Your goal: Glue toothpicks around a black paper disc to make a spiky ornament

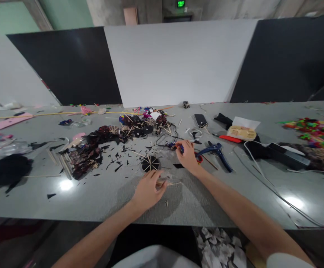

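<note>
Left hand lies low on the table, near the front edge, palm down. Its fingers curl over the end of a thin wooden stick that lies flat and points right. The grip looks narrow, but I cannot tell whether it pinches the stick or only pins it to the surface.

Right hand is further out, with its grip closed round a small blue item. A bit of red shows at the wrist side, too hidden to name. The fist sits low, likely braced on the table for steadiness.

An open black paper umbrella sits between the two hands, just ahead of the left fingers, ribs up and touching neither hand.

A blue cutter lies just right of the right hand, probably parked within easy reach. Black scraps are strewn to the left of the umbrella. A pile of dark paper umbrellas sits further back-left, well apart from the hands. A phone lies face up behind the right hand, near a black cable.
</note>
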`<action>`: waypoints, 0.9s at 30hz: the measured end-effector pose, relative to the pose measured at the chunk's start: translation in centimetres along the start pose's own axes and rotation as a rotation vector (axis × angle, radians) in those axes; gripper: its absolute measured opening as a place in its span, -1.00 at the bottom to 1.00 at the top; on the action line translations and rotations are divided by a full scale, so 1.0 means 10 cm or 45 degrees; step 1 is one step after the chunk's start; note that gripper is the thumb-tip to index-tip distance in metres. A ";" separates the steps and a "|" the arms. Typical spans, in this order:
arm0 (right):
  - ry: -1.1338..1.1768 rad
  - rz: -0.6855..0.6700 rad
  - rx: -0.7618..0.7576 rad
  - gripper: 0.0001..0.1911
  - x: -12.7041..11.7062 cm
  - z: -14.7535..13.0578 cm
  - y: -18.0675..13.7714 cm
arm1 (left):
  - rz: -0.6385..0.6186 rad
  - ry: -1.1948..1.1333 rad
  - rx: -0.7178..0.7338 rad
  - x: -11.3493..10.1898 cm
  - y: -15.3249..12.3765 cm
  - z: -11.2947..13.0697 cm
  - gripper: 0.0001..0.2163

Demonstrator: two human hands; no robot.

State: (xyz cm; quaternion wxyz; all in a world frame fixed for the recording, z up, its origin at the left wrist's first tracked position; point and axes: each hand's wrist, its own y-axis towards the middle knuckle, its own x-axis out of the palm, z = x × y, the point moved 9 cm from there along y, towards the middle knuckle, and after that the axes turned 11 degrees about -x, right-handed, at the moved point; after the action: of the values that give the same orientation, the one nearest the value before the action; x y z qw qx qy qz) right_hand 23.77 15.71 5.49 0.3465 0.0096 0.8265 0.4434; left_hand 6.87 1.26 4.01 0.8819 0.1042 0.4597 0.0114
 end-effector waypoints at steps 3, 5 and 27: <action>-0.005 -0.015 -0.014 -0.79 0.01 -0.02 0.00 | 0.050 0.171 0.109 0.06 -0.02 0.04 -0.65; 0.004 -0.014 -0.020 -0.78 0.01 -0.02 0.00 | 0.078 0.254 0.181 0.08 -0.03 0.06 -0.62; -0.001 -0.054 -0.050 -0.79 0.04 -0.06 0.00 | 0.025 0.312 0.151 0.21 -0.01 -0.03 -0.43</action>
State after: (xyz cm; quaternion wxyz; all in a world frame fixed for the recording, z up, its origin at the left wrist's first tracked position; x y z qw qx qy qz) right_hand 23.07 15.40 5.51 0.3563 -0.0145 0.8175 0.4521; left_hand 7.82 1.47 2.14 0.8112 0.1586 0.5628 0.0056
